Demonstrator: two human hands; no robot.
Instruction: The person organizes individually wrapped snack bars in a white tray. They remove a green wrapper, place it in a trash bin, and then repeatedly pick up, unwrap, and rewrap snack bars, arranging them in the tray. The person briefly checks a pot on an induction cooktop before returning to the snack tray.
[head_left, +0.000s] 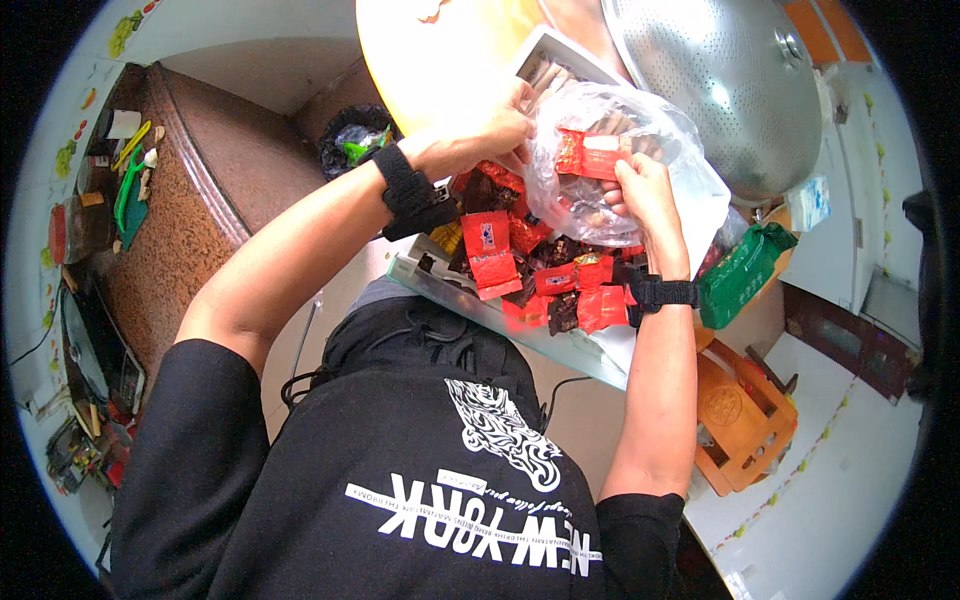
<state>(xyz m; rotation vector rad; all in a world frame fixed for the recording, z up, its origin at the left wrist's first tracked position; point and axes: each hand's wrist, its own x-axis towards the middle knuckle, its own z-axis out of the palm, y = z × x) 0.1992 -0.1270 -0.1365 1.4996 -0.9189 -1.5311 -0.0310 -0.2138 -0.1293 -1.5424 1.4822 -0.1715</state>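
My right hand (646, 196) pinches a small red foil packet (596, 156) by its right end, at the mouth of a clear plastic bag (675, 124). The fingers of my left hand (504, 129) grip the bag's left edge. Through the crumpled film, pale brown pieces are dimly visible. Below the bag lies a pile of red packets (491, 251) mixed with dark, crinkled packets (564, 313). They lie in a white bin (705, 210), with some spread over its near end. Black straps circle both wrists.
A large perforated metal colander (720, 82) leans beyond the bin. To the right are a green packet (750, 276) and a wooden chair (739, 420). A glass edge (517, 330) runs before my waist. A lined bin (352, 142) and a stone counter (169, 262) are on the left.
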